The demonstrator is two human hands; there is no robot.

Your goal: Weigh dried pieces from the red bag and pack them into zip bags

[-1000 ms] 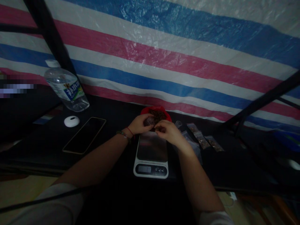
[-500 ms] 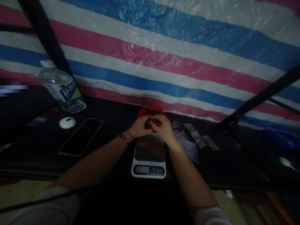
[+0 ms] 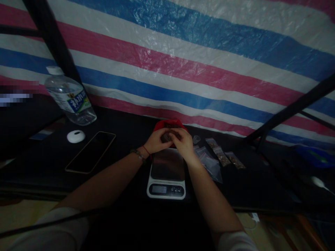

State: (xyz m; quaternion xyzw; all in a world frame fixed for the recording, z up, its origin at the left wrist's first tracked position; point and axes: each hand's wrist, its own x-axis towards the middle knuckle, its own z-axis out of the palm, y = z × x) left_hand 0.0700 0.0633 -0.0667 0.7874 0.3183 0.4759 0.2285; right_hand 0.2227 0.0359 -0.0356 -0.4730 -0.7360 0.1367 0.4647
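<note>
My left hand point(image 3: 157, 140) and my right hand point(image 3: 184, 143) meet over the near side of a red bag point(image 3: 158, 124), which lies open with brown bits inside. Between my fingers is a small, brownish, partly see-through thing point(image 3: 166, 137) that looks like a little plastic bag; the dim light blurs it. My left fingers curl round it. My right thumb and fingers are pinched together beside it, and what they hold is hidden. Just below my hands stands a white digital scale point(image 3: 167, 167) with a bare metal plate and a display too faint to read.
Right of the scale lie clear zip bags point(image 3: 210, 166), a small clear plastic piece point(image 3: 196, 139) and several filled bags point(image 3: 222, 156). To the left are a phone point(image 3: 91, 152), a white oval case point(image 3: 75, 136) and a clear bottle point(image 3: 72, 97). A striped sheet point(image 3: 183, 62) hangs behind.
My right thumb and fingers have shifted slightly over the small thing between my hands, which shows more now. Everything else stays where it was.
</note>
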